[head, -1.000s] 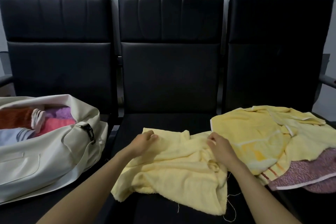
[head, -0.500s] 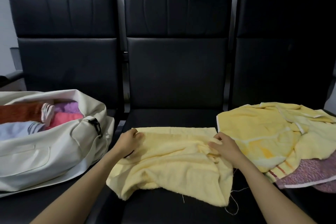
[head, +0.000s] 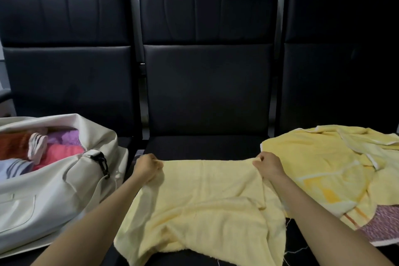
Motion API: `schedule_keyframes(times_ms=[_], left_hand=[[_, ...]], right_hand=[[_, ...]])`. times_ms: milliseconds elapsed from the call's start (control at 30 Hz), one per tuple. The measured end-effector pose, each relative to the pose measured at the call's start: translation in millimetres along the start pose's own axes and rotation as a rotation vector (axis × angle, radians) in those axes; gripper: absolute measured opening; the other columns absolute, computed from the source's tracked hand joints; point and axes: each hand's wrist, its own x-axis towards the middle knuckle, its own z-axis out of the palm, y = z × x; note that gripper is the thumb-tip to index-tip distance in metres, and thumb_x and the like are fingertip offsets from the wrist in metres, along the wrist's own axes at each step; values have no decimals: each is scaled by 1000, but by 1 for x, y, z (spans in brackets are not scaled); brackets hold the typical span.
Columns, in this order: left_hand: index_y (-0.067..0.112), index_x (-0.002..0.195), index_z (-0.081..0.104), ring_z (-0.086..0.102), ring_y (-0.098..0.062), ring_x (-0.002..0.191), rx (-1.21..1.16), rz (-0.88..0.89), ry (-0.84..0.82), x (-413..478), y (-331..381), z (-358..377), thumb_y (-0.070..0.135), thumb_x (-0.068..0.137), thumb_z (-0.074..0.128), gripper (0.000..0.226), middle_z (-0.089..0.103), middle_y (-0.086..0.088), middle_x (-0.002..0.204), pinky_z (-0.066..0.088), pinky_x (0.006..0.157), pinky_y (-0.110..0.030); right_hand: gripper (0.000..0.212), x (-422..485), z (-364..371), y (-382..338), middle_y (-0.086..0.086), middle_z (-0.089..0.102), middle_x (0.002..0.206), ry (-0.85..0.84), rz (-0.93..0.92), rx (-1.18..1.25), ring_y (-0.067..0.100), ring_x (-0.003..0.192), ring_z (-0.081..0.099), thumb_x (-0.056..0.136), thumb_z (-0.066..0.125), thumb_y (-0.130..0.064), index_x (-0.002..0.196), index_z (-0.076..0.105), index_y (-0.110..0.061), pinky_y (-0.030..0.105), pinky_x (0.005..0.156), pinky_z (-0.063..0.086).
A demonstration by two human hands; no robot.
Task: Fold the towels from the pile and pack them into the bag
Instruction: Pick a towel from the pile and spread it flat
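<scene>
A pale yellow towel (head: 205, 201) lies spread on the middle black seat, its far edge pulled straight. My left hand (head: 146, 167) grips the far left corner of it and my right hand (head: 267, 166) pinches the far right corner. The near part of the towel is still rumpled and hangs over the seat's front. On the left seat sits an open cream bag (head: 54, 196) holding folded orange, pink, purple and blue towels. The pile (head: 328, 168) on the right seat has yellow towels and a maroon patterned one (head: 382, 224).
Three black padded chairs stand in a row with tall backrests (head: 207, 71) behind the seats. A black buckle (head: 101, 161) hangs on the bag's near end. Bare seat (head: 200, 147) shows beyond the towel.
Both hands moved apart along the towel's far edge, stretching it flat and straight. The crumpled middle smoothed out.
</scene>
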Motion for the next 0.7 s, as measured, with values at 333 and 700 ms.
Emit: schedule_keyframes(times_ms=[333, 700], left_hand=[[10, 85, 56, 53, -19, 82, 30, -72, -52, 17, -9, 3, 13, 82, 72, 17, 58, -4, 85, 40, 68, -29], [13, 79, 51, 54, -21, 81, 160, 87, -93, -14, -7, -12, 18, 87, 70, 21, 53, 1, 74, 31, 52, -23]], right_hand=[[12, 20, 4, -3, 5, 51, 105, -161, -69, -226, 21, 87, 53, 92, 55, -13, 83, 48, -19, 26, 66, 39], [9, -6, -12, -4, 11, 55, 115, -151, -87, -355, 26, 98, 59, 92, 48, -7, 90, 54, -13, 26, 73, 42]])
